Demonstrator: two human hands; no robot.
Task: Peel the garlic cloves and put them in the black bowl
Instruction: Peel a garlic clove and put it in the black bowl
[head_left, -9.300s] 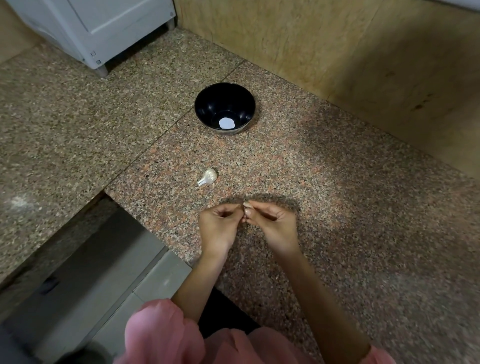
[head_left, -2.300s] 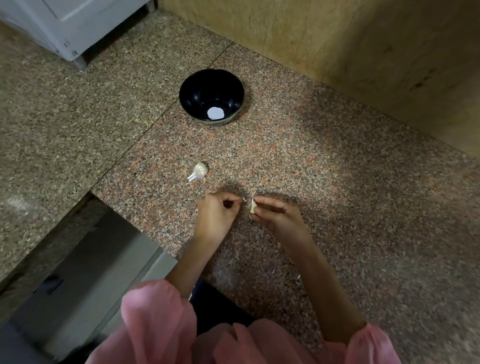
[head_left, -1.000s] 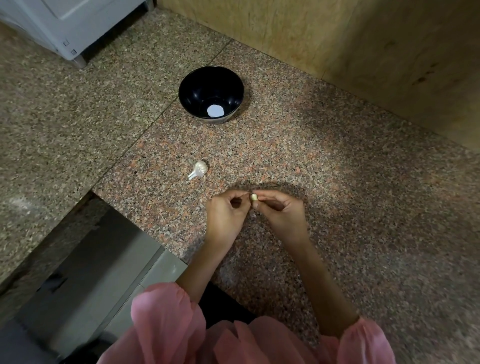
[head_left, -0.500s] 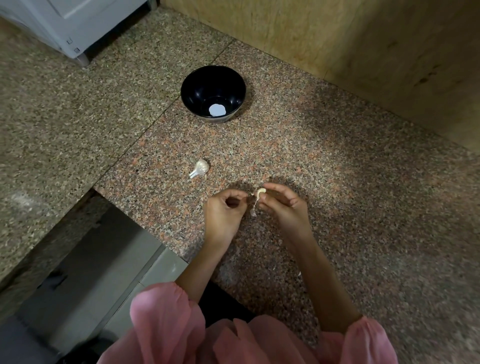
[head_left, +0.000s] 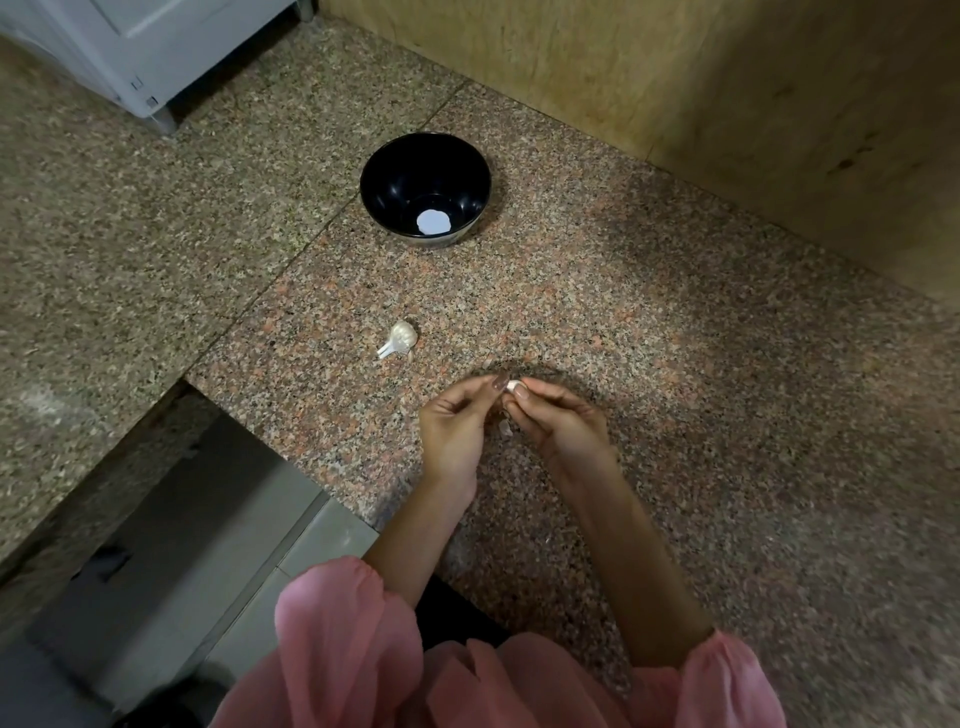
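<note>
The garlic clove (head_left: 514, 385) sits pinched between the fingertips of both hands, the left hand (head_left: 457, 423) at its nine o'clock and the right hand (head_left: 558, 423) at its three o'clock. Its long axis is too small to tell. The black bowl (head_left: 395, 171) lies at about eleven o'clock from the clove, well apart, so the left hand looks slightly nearer. A garlic bulb (head_left: 400, 338) rests between them.

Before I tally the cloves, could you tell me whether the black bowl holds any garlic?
No: the black bowl shows only a pale round patch on its bottom.
</note>
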